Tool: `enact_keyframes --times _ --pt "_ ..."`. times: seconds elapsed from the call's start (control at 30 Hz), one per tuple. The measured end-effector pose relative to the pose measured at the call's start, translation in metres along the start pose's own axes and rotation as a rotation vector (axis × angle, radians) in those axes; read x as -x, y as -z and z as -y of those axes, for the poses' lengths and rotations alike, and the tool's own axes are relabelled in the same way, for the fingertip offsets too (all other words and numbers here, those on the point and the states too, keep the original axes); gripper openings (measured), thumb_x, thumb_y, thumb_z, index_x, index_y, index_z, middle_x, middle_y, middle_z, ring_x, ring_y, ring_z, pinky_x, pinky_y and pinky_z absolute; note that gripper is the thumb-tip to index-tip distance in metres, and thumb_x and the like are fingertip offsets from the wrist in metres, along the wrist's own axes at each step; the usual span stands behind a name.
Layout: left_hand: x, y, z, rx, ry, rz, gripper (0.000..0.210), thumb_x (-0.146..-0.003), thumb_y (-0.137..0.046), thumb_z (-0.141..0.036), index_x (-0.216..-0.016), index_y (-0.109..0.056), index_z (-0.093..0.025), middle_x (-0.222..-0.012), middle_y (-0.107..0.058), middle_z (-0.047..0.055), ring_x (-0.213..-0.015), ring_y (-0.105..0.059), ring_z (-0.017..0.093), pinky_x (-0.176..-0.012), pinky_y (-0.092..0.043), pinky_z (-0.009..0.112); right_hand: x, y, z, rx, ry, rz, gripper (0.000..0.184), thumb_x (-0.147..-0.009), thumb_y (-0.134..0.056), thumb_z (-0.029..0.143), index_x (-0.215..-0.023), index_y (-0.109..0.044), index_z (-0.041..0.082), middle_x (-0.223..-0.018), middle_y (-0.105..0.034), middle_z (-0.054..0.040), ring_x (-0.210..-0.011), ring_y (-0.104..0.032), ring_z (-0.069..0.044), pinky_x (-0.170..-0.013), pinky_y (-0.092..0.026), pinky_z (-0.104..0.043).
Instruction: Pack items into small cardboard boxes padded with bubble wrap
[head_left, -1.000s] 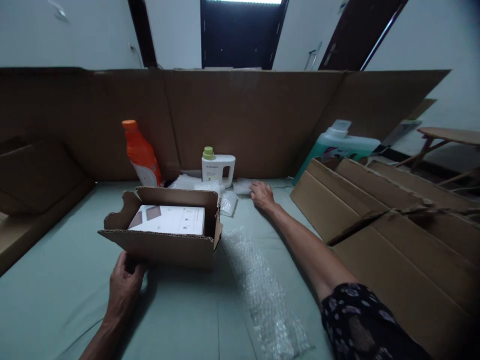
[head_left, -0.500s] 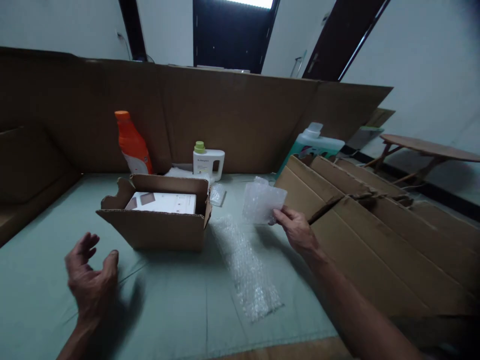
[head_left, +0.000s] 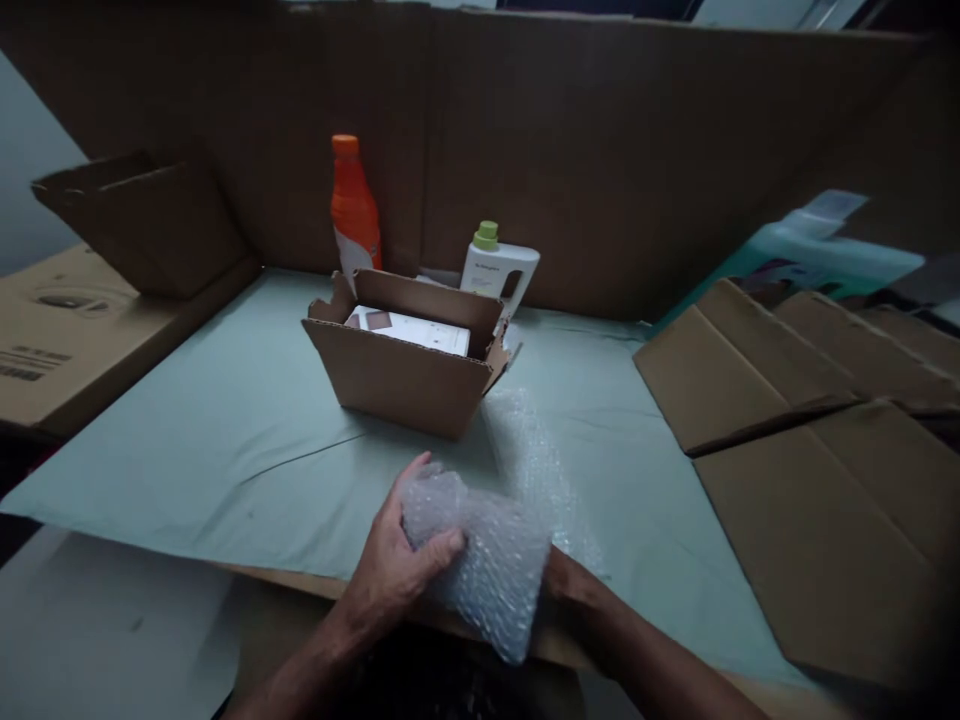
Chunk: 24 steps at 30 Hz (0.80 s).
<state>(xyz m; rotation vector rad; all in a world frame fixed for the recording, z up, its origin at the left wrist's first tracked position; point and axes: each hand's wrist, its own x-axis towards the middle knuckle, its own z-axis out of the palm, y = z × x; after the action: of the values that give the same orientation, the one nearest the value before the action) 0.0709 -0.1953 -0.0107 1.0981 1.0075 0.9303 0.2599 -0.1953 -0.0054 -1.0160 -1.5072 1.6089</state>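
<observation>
A piece of bubble wrap (head_left: 487, 550), pouch-like in shape, is held low at the table's front edge, close to my body. My left hand (head_left: 397, 560) grips its left side, with the thumb across the front and the fingers behind. On the other side, my right hand (head_left: 562, 578) reaches behind the wrap, which hides its fingers. Beyond my hands stands an open cardboard box (head_left: 405, 375) with a white printed box (head_left: 420, 333) inside. A long strip of bubble wrap (head_left: 536, 450) lies flat on the green cloth, right of the cardboard box.
An orange bottle (head_left: 354, 210) and a white jug with a green cap (head_left: 495, 268) stand behind the box. Folded cardboard boxes (head_left: 810, 500) and a teal liquid jug (head_left: 795, 255) are on the right. Another carton (head_left: 67, 330) sits left, and a cardboard wall (head_left: 600, 150) closes the back.
My right hand has brought the small bubble wrap piece back toward my body. My left hand, open and apart before, now grips it too. The view has tilted down and shifted left.
</observation>
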Motion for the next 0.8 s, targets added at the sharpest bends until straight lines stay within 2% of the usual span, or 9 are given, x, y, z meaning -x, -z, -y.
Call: enact_keyframes --times 0.07,0.13,0.23,0.33,0.47,0.53,0.6,0.7,0.8 --pt "-0.004 0.012 -0.005 0.026 0.038 -0.090 0.057 -0.071 -0.078 -0.039 -0.122 -0.065 -0.015 -0.109 -0.074 0.010 -0.095 -0.070 0.023 -0.085 -0.056 0.031 -0.002 -0.001 -0.006 -0.048 -0.023 -0.073 0.034 -0.086 -0.068 0.052 -0.074 -0.073 0.021 -0.067 -0.062 0.0003 -0.064 -0.055 -0.016 -0.065 -0.050 -0.029" --pt "-0.010 0.028 -0.009 0.062 0.067 -0.189 0.031 -0.072 -0.074 -0.036 -0.093 -0.071 -0.014 -0.088 -0.074 0.006 -0.079 -0.069 0.019 -0.071 -0.056 0.028 -0.002 0.003 -0.008 -0.101 -0.034 -0.191 0.039 -0.085 -0.069 0.056 -0.074 -0.073 0.019 -0.068 -0.064 -0.0006 -0.067 -0.057 -0.016 -0.069 -0.049 -0.029" --pt "-0.016 0.051 -0.011 0.107 0.073 -0.262 0.024 -0.072 -0.073 -0.037 -0.075 -0.067 -0.014 -0.078 -0.070 0.005 -0.074 -0.068 0.019 -0.060 -0.055 0.027 -0.002 0.010 -0.010 -0.223 -0.081 -0.351 0.042 -0.079 -0.073 0.060 -0.080 -0.075 0.018 -0.075 -0.070 -0.0035 -0.070 -0.060 -0.018 -0.072 -0.049 -0.030" --pt "-0.018 0.060 -0.008 0.092 0.042 -0.222 0.028 -0.076 -0.074 -0.039 -0.089 -0.071 -0.014 -0.093 -0.073 0.009 -0.090 -0.070 0.023 -0.070 -0.060 0.032 -0.002 0.010 -0.013 -0.347 -0.144 -0.328 0.042 -0.071 -0.080 0.059 -0.079 -0.076 0.018 -0.075 -0.072 -0.0047 -0.070 -0.062 -0.019 -0.072 -0.049 -0.031" --pt "-0.017 0.047 0.000 0.135 0.044 -0.102 0.080 -0.067 -0.083 -0.043 -0.137 -0.055 -0.016 -0.136 -0.062 0.019 -0.124 -0.061 0.033 -0.096 -0.056 0.042 -0.005 0.001 -0.015 -0.430 -0.174 -0.228 0.041 -0.067 -0.083 0.058 -0.078 -0.077 0.019 -0.073 -0.072 -0.0047 -0.070 -0.063 -0.020 -0.074 -0.050 -0.031" --pt "-0.015 0.037 0.002 0.120 0.053 -0.026 0.092 -0.063 -0.085 -0.042 -0.144 -0.048 -0.015 -0.137 -0.062 0.019 -0.124 -0.061 0.033 -0.099 -0.053 0.041 -0.008 -0.003 -0.016 -0.381 -0.167 -0.170 0.044 -0.070 -0.079 0.060 -0.082 -0.078 0.019 -0.077 -0.073 -0.0054 -0.075 -0.065 -0.021 -0.077 -0.051 -0.033" --pt "-0.013 0.028 0.002 0.037 0.051 -0.002 0.082 -0.066 -0.082 -0.038 -0.139 -0.053 -0.015 -0.125 -0.068 0.015 -0.112 -0.066 0.028 -0.094 -0.054 0.036 -0.011 -0.004 -0.016 -0.245 -0.147 -0.133 0.043 -0.077 -0.074 0.060 -0.091 -0.078 0.019 -0.084 -0.075 -0.0058 -0.082 -0.066 -0.022 -0.080 -0.052 -0.034" --pt "-0.013 0.023 0.000 -0.136 -0.005 -0.183 0.052 -0.073 -0.073 -0.034 -0.121 -0.065 -0.016 -0.103 -0.073 0.007 -0.090 -0.067 0.021 -0.082 -0.053 0.029 -0.009 -0.003 -0.018 -0.025 -0.102 -0.257 0.040 -0.086 -0.069 0.055 -0.108 -0.073 0.022 -0.102 -0.075 -0.0069 -0.091 -0.066 -0.021 -0.080 -0.052 -0.033" --pt "-0.018 0.028 -0.003 -0.232 -0.096 -0.386 0.044 -0.072 -0.071 -0.032 -0.113 -0.067 -0.018 -0.099 -0.072 0.005 -0.085 -0.065 0.019 -0.079 -0.052 0.028 0.001 -0.004 -0.019 0.011 -0.011 -0.402 0.050 -0.091 -0.059 0.060 -0.125 -0.064 0.024 -0.123 -0.069 -0.0107 -0.103 -0.066 -0.025 -0.082 -0.054 -0.036"
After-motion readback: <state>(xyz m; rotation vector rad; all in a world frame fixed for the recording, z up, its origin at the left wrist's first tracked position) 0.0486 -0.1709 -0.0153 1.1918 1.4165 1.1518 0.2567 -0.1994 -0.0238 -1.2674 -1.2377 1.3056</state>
